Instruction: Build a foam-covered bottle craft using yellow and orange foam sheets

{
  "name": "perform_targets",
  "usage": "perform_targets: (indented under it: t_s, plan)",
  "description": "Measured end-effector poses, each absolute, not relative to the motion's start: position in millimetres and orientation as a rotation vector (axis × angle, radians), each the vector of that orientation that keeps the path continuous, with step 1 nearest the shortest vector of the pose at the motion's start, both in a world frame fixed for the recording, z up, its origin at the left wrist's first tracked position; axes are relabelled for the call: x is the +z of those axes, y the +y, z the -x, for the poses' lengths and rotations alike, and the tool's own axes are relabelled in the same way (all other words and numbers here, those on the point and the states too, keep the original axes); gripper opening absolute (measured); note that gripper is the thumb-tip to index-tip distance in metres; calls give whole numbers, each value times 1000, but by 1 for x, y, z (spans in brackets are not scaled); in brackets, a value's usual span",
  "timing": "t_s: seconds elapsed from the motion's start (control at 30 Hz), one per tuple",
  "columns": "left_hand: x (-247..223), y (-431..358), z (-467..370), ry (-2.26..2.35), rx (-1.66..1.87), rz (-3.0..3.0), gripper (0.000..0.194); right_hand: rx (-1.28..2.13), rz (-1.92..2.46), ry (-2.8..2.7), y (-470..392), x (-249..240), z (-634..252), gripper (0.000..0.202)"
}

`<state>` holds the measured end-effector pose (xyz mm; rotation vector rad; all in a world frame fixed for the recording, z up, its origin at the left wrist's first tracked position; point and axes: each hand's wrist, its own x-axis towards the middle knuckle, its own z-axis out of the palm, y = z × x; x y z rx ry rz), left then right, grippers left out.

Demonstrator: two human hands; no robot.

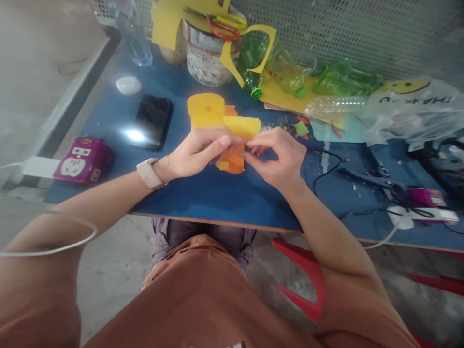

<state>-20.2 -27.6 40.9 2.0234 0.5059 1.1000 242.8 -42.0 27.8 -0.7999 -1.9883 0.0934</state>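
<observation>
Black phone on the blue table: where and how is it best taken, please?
Probably by both long edges, near the middle, coming from straight above. The black phone lies flat on the blue table, so its broad face gives no grip, while both long edges look free.

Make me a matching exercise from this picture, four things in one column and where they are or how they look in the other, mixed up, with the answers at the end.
Things
1. Black smartphone
2. Beige wristband
3. Purple block-shaped power socket
4. Yellow and orange paper piece

Places and states
A. At the fingers of the left hand and right hand
B. Has a white plug at its left side
C. Lies on the blue table, a bright spot of light at its corner
D. Worn at the left wrist

Right pairs: 1-C, 2-D, 3-B, 4-A
</observation>
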Motion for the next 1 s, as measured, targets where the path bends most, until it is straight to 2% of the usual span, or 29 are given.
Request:
perform_targets:
  t_s: [0.17,0.67,0.87,1.0]
  plan:
    - [38,-28,18,509,1082,-2017,62,26,780,-1963,-42,29,-242,3]
    - [31,-26,20,634,1045,-2105,65,183,834,-2051,-45,34,-240,16]
    - [36,-19,31,732,1095,-2452,48,251,930,-1834,-37,39,-246,33]
    - [57,-11,49,984,1091,-2857,45,92,700,-1352,-15,65,-275,46]
